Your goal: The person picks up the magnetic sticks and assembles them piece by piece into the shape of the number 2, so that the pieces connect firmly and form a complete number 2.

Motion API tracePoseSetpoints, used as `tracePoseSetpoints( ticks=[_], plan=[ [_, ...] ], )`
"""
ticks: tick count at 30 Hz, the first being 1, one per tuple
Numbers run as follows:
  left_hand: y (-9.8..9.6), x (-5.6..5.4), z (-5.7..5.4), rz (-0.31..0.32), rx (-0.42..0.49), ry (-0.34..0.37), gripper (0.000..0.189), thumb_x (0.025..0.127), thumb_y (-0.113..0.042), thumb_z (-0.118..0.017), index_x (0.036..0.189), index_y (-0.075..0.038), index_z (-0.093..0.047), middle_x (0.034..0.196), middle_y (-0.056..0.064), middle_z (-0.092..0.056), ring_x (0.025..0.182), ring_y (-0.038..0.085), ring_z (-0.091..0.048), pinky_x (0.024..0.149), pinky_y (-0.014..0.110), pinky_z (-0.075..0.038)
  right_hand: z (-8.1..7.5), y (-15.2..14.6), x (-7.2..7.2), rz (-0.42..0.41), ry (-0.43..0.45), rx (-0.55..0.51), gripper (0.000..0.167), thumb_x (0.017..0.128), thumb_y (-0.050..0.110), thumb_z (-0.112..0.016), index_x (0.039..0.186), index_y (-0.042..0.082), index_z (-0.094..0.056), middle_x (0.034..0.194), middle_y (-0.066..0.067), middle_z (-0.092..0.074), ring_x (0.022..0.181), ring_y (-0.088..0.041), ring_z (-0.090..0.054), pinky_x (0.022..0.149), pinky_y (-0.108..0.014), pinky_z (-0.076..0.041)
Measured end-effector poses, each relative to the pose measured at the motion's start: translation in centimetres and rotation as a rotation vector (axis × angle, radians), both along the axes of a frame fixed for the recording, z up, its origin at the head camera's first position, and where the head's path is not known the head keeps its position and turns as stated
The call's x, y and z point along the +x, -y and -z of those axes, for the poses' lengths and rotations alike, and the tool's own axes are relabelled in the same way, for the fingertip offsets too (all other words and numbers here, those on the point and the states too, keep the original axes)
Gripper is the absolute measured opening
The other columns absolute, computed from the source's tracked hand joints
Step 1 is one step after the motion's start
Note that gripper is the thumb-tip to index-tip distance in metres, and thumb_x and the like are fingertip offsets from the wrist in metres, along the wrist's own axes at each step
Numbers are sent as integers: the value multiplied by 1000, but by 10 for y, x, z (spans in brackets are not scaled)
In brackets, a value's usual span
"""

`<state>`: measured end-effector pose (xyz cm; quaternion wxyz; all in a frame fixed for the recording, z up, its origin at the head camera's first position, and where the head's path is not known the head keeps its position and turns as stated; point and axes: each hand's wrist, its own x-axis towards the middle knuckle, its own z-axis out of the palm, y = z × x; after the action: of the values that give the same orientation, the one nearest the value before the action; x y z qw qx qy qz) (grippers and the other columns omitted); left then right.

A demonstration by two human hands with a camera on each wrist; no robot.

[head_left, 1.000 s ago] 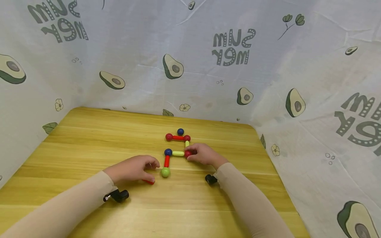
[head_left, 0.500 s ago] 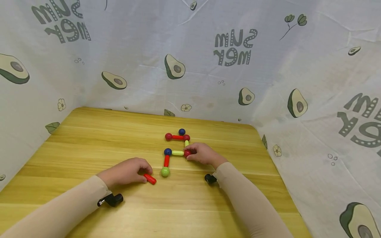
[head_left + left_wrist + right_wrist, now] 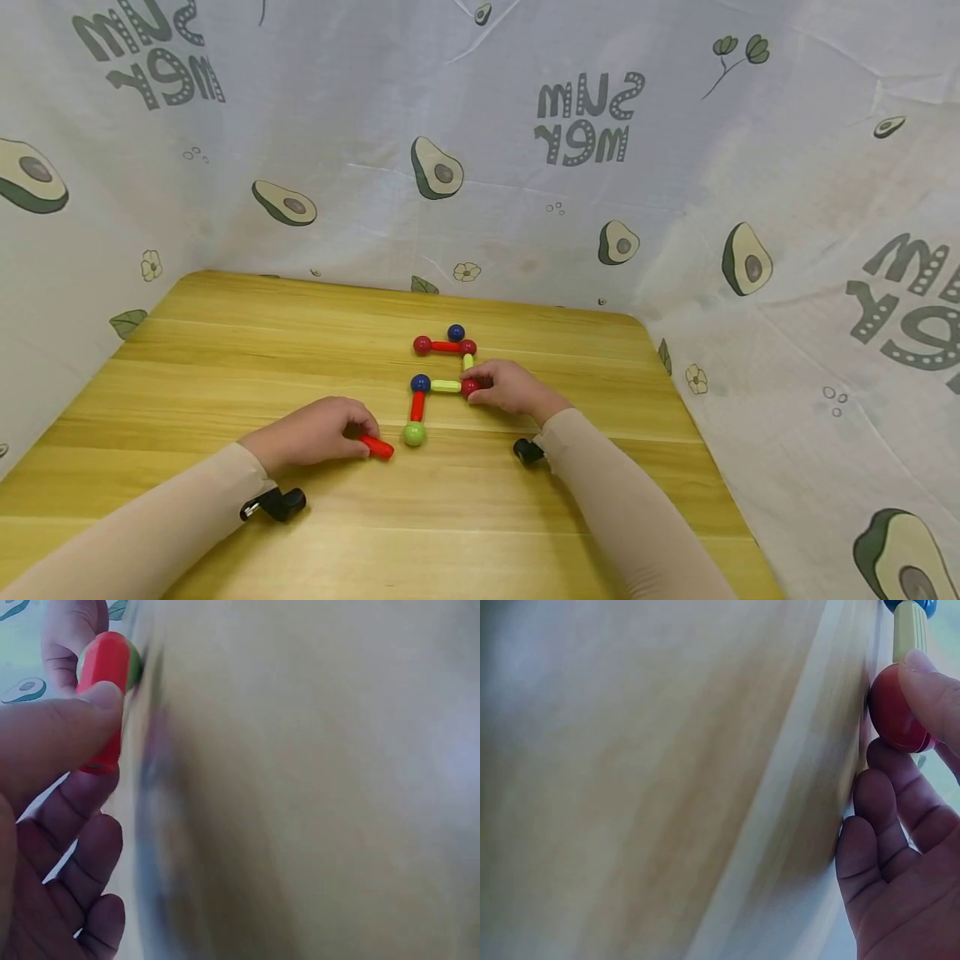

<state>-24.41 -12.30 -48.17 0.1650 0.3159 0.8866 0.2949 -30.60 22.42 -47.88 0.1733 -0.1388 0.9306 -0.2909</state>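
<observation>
My left hand (image 3: 318, 432) pinches a loose red rod (image 3: 377, 447) between thumb and fingers, close to the tabletop. Just right of its tip lies a lime-green ball (image 3: 414, 433), the near end of a zigzag chain of balls and rods. From there a red rod (image 3: 417, 407) runs to a blue ball (image 3: 421, 383), then a pale yellow rod (image 3: 446, 387) to a red ball (image 3: 469, 387). My right hand (image 3: 517, 390) holds that red ball by thumb and fingers. Beyond it, another yellow rod (image 3: 468, 362) leads to a farther red ball (image 3: 468, 347).
The chain's far part is a red rod (image 3: 446, 347) ending in a red ball (image 3: 422, 345). A second blue ball (image 3: 456, 332) sits behind that rod; whether they touch I cannot tell. A patterned white cloth (image 3: 495, 225) hangs around the wooden table (image 3: 247, 350).
My left hand has drawn back slightly to the left, away from the green ball. The red rod, mostly hidden under the hand before, now shows pinched at its fingertips. My right hand stays put.
</observation>
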Motion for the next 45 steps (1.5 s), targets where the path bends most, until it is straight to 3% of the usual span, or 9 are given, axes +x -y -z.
tracePoseSetpoints(
  ticks=[10,18,23,27,33,45],
  plan=[
    [-21,-1,-7,-37,99,-58,12,92,-28,-83,102,-26,-76,99,-15,-70,91,10,-59,84,31,-52,-1,2,2,30,6,17,40,95,25,-80,135,24,-73,141,-5,-66,126,-26,-59,116,-48,-46],
    [-59,-2,-9,-23,115,-127,14,92,-27,-83,104,-22,-77,96,-13,-69,83,9,-56,77,26,-50,0,1,0,7,-2,-3,41,94,24,-81,134,22,-73,124,-2,-71,109,-20,-61,108,-43,-51],
    [-80,-2,-10,16,92,-228,13,92,-26,-83,102,-20,-78,94,-11,-71,83,11,-58,81,30,-51,2,0,-1,1,-1,-10,41,94,25,-82,134,22,-73,127,0,-72,112,-20,-61,110,-44,-51],
    [-91,-1,-9,14,62,-275,14,92,-29,-83,103,-20,-79,95,-11,-73,84,11,-57,89,37,-51,2,-1,-2,-1,-6,-9,41,94,24,-82,134,23,-73,129,0,-72,113,-21,-61,110,-44,-51],
    [-99,2,-3,-25,33,-300,12,91,-30,-84,100,-23,-80,97,-13,-75,94,11,-60,99,46,-45,3,-1,-2,4,-11,-14,40,94,24,-81,133,22,-74,127,1,-73,111,-20,-61,109,-44,-51],
    [-99,7,3,-49,-13,-320,13,90,-30,-85,97,-23,-78,92,-12,-65,96,15,-58,93,45,-43,4,-1,-3,10,3,-20,40,93,24,-82,132,23,-74,130,-1,-71,116,-22,-61,112,-46,-50]
  ],
)
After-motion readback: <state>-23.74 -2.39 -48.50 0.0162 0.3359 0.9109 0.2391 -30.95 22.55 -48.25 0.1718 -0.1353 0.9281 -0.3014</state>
